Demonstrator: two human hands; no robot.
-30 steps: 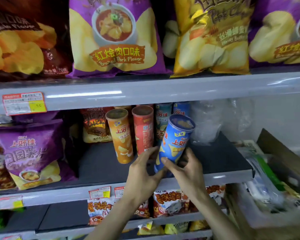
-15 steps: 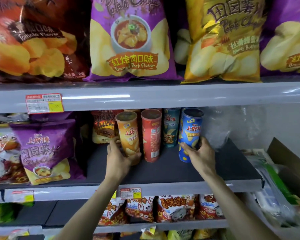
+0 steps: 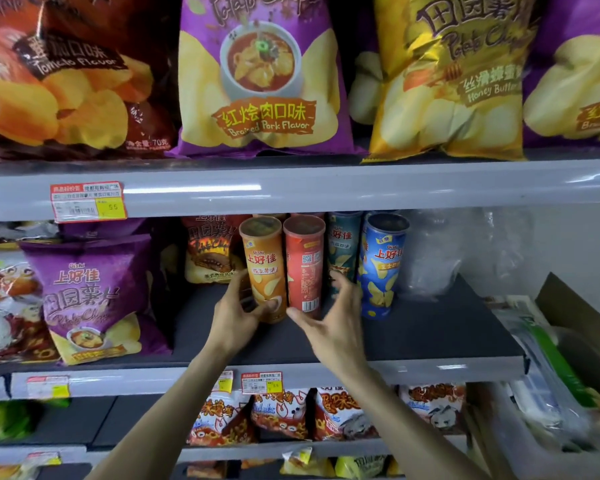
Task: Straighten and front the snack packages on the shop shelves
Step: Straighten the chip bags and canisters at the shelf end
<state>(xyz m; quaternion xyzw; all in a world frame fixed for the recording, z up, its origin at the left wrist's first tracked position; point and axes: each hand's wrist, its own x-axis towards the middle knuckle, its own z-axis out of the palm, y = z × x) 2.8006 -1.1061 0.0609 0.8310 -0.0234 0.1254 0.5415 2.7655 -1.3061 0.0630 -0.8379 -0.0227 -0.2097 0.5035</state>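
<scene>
You are in the middle of fronting the row of chip cans on the middle shelf, where they stand upright near its centre, set back from the front edge.

Your left hand grips the orange can low down, with the thumb across the front and the fingers curled round its left side. That can already shows its brand face forward.

Your right hand is spread around the foot of the red can, thumb reaching under the front and fingers out along its right side. It looks not yet closed on the can.

The red can touches the orange one and shows its barcode and small print forward, so it is likely the one needing attention. Next, close your right hand on it and twist it on its base until the brand face looks out. Keep it upright, and steady the orange can as you turn.

Mind the green can just behind your fingers and the blue can to the right. Then, probably, draw the row level towards the front edge.
</scene>
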